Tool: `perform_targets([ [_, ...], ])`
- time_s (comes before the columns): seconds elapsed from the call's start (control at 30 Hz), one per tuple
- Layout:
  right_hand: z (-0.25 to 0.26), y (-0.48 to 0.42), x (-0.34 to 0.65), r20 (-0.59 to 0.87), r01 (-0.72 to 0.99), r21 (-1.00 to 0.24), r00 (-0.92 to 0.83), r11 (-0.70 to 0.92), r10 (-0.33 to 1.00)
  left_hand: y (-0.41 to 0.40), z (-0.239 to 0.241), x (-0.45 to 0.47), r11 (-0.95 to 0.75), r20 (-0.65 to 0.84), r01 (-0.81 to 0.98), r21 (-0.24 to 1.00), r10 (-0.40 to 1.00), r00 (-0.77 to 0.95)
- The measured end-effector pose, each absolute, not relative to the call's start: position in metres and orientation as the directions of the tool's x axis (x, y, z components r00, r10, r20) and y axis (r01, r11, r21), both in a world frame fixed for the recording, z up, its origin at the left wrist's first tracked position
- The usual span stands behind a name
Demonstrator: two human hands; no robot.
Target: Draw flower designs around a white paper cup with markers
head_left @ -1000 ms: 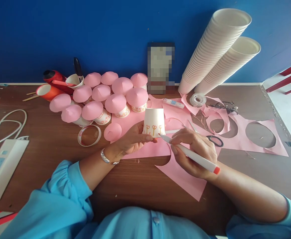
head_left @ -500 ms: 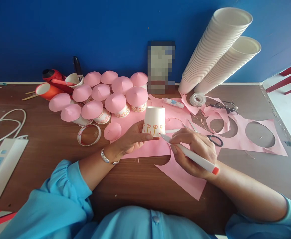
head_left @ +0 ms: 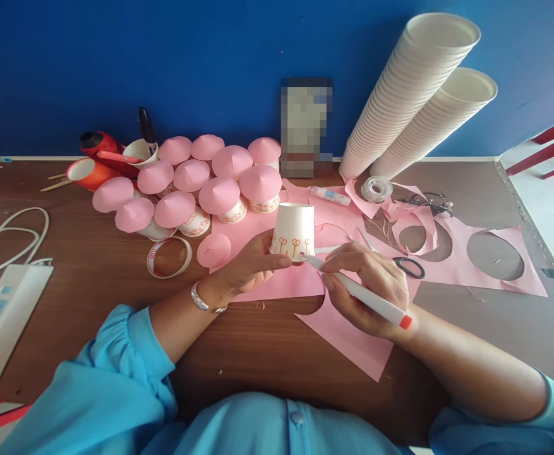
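Note:
An upside-down white paper cup (head_left: 294, 224) is held by its rim in my left hand (head_left: 251, 264). Flower shapes with red-orange heads and yellowish stems run around its lower side. My right hand (head_left: 369, 284) grips a white marker (head_left: 376, 302) with a red end, and its tip meets the cup near the rim. Beneath both hands lies pink paper (head_left: 277, 287). Left of the cup stand several decorated cups topped with pink paper cones (head_left: 220, 194). A loose pink cone (head_left: 214, 250) rests close to my left wrist. Scissors (head_left: 410, 268) lie partly hidden behind my right hand.
Two tall stacks of paper cups (head_left: 409, 95) lean at the blue wall. A tape roll (head_left: 376, 189), a glue tube (head_left: 331, 195) and cut pink paper (head_left: 457, 278) lie at right. A tape ring (head_left: 168, 257) and a power strip (head_left: 14, 316) are on the left.
My right hand and the marker have shifted very slightly to the left, with the tip still at the cup's lower edge. The cup and my left hand stay in place.

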State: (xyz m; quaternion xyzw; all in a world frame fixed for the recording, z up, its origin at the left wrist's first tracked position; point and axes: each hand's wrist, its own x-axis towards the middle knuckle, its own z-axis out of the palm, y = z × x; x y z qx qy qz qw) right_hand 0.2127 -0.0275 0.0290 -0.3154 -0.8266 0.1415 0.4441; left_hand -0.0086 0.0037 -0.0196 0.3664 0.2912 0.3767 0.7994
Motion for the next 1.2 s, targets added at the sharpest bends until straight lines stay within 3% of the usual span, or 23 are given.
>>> perform_targets([
  [1.2,0.034,-0.028,0.215,0.674,0.371,-0.548,-0.335,0.75,0.659,0.003,-0.019,-0.017,0.546,-0.203,-0.473,0.691,0.775,0.599],
])
